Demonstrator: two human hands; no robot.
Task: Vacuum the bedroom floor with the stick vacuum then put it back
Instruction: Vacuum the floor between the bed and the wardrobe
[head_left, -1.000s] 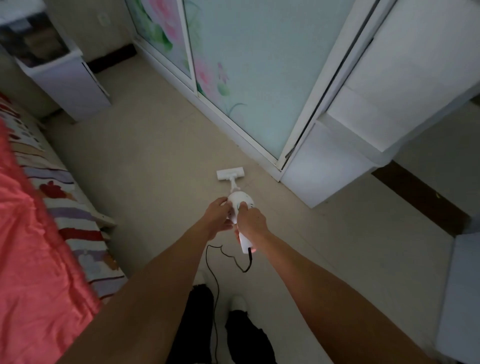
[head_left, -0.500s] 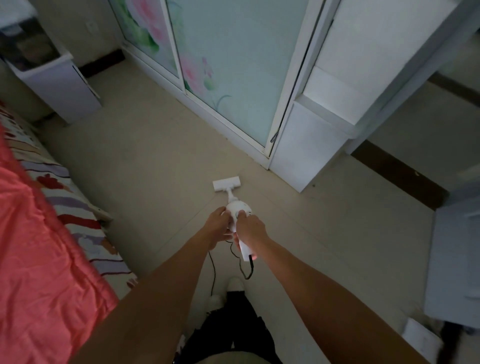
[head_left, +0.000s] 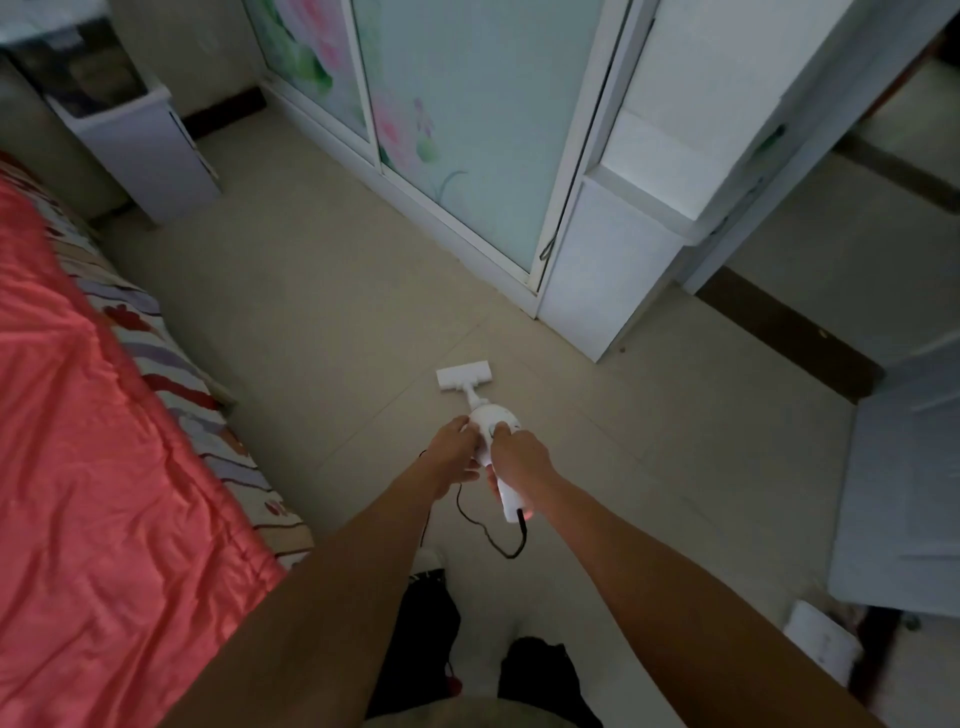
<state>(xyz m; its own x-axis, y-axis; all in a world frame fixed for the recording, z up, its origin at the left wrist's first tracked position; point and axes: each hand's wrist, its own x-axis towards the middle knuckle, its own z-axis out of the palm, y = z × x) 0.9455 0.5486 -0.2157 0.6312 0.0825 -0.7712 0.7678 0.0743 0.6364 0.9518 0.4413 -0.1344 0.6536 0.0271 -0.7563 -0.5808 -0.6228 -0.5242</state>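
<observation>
Both my hands grip the white stick vacuum (head_left: 493, 423); right hand (head_left: 517, 460) wraps the handle, left hand (head_left: 457, 447) clasps the body beside it; floor head (head_left: 464, 375) flat on the tile floor (head_left: 311, 312), near the wardrobe (head_left: 597, 260); black cord (head_left: 488, 535) loops below; bed (head_left: 104, 441) at my left.

The stick vacuum (head_left: 491, 423) looks smooth white plastic; the floor (head_left: 322, 322) is matt tile; the bedspread (head_left: 104, 467) is shiny cloth.
</observation>
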